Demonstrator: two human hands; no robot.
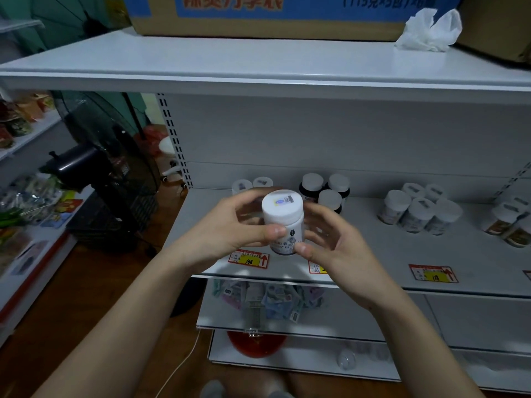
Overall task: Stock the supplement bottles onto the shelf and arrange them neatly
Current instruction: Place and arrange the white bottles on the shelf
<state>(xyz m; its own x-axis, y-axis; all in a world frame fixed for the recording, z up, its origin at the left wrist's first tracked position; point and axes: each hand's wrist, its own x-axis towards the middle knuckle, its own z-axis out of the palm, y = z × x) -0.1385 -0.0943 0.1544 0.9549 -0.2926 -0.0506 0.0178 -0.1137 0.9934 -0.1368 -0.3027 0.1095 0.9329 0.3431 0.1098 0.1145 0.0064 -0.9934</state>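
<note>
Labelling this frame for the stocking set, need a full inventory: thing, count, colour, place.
held bottle: 1, white with white cap, upright in front of the middle shelf, gripped by both hands
small white bottles: 2 seen, back left of the middle shelf
dark bottles: 3, dark with white caps, back centre
white bottles: 5 seen, right of centre
bottles at right edge: partly cut off, count unclear
price tags: 3 seen, red and yellow, shelf front edge
cardboard box: 1, brown and blue, top shelf
crumpled tissue: 1, white, top shelf right
fan: 1, black, left of the shelves
left hand: grips the held bottle
right hand: grips the held bottle
</note>
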